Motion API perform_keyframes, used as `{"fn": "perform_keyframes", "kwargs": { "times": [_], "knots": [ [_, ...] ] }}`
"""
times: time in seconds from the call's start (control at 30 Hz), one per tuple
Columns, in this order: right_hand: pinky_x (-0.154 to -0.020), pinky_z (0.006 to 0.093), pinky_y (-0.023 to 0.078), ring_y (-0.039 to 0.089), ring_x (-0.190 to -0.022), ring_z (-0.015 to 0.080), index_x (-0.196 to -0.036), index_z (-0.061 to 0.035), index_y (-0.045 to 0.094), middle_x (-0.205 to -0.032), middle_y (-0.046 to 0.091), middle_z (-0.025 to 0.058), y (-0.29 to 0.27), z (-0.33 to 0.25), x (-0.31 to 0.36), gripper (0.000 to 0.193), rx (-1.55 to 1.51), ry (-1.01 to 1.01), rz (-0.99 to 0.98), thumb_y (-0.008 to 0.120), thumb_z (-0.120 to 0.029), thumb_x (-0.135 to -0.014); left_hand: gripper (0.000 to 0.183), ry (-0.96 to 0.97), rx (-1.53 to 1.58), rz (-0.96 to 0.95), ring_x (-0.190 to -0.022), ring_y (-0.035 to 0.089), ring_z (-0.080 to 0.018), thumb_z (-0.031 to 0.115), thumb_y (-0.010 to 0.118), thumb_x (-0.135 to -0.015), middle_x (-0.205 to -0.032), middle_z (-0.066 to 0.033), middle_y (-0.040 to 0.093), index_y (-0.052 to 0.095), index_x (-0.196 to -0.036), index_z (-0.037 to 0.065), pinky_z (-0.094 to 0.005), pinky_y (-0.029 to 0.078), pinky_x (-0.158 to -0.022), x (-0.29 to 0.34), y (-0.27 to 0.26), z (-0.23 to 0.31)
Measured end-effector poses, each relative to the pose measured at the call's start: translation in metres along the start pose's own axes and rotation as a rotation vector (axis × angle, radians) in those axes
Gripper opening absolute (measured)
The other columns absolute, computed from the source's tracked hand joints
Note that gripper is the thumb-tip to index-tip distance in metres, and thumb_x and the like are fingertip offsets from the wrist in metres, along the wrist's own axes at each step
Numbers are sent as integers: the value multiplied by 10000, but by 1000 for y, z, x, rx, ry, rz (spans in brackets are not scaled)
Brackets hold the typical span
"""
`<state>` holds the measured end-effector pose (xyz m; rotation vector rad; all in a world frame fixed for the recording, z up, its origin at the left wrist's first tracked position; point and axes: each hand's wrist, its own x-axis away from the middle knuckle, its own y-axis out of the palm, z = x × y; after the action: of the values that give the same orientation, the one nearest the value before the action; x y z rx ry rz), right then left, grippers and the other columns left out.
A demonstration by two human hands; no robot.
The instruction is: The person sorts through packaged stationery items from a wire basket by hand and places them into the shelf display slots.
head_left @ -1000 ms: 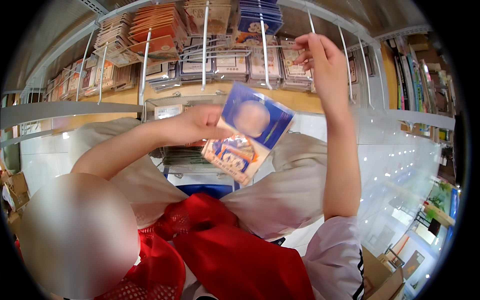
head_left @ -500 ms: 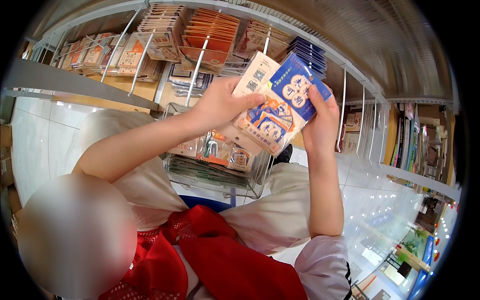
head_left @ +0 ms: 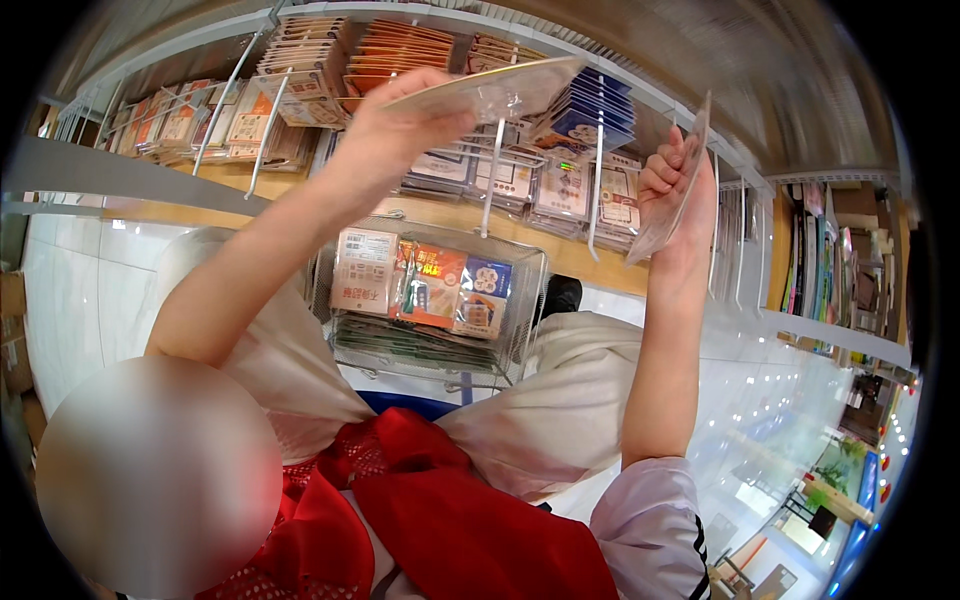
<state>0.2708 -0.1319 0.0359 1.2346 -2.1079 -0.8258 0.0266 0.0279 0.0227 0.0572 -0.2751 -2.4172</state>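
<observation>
Over the hanging rack, my left hand (head_left: 400, 125) is closed on a flat plastic-wrapped card packet (head_left: 500, 92), tilted so that its face shows only at a steep slant. Farther right, my right hand (head_left: 665, 185) grips a second wrapped card packet (head_left: 692, 190) standing almost edge-on, its print hidden. Nearest the left hand hang orange packets (head_left: 400, 50) in a stack. Dark blue packets (head_left: 590, 118) hang between the two hands. Below them sits a wire basket (head_left: 535, 300), holding cream, orange and blue packets (head_left: 430, 285) on top and a green-edged stack (head_left: 410, 342) along its near side.
White metal hooks (head_left: 493, 190) stick out from the rack toward me. Cream packets (head_left: 300, 60) hang at the rack's left. A wooden shelf edge (head_left: 440, 212) runs behind the basket. Upright books or folders (head_left: 815, 255) fill a shelf at the right. White floor tiles (head_left: 90, 270) lie at the left.
My hands have moved apart, each with a packet. The left went up and left, the right slightly right. Both packets have turned from face-on to nearly edge-on, uncovering the basket's contents.
</observation>
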Motion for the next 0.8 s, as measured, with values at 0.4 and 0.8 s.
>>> {"fn": "perform_keyframes", "kwargs": {
  "times": [0.4, 0.8],
  "knots": [
    [-484, 205, 365, 440, -534, 80, -896, -97, 530, -649, 490, -14, 49, 37, 17, 198, 116, 86, 207, 493, -291, -915, 214, -31, 7, -9, -730, 547, -41, 184, 521, -907, -889, -5, 601, 515, -1043, 18, -194, 448, -604, -4, 6, 0],
    [-665, 210, 478, 581, -720, 84, -873, -30, 571, -826, 620, 49, 44, 70, 12, 142, 423, 9, 108, 606, -166, -854, 398, -232, 59, -107, -844, 531, -80, 345, 323, -965, -946, -27, 578, 526, -1072, 21, -250, 459, -759, -2, 5, -15]
  ]
}}
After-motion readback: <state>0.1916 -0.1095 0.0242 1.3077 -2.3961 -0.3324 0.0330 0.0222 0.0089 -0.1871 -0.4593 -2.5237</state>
